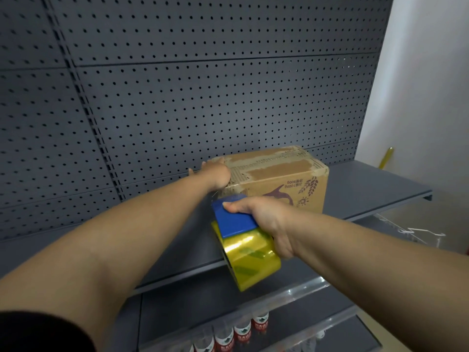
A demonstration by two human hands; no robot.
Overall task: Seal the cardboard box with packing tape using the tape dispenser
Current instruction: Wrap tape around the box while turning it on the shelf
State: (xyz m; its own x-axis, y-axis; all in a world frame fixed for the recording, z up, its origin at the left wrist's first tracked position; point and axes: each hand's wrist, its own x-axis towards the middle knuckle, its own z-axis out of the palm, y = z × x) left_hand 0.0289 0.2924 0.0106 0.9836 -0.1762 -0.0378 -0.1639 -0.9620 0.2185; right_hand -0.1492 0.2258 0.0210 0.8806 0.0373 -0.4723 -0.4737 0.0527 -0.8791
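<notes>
The cardboard box (281, 177) sits on a grey metal shelf (375, 189), at about one o'clock from the middle of the view, its back close to the grey pegboard panel (203, 97); its closed top flaps show torn patches where older tape was stripped, and the printing on its near face reads upside down. The left hand (215, 174) lies on the box's top left corner, fingers reaching over the far edge, though how widely they are spread cannot be told. Just below the box, toward five o'clock, the right hand (264, 219) is wrapped firmly around a blue tape dispenser (233, 219) carrying a yellowish roll of packing tape (251, 260), its front end against the box's near face. On the lower shelf, at six o'clock, stand red-labelled bottles (242, 331).
</notes>
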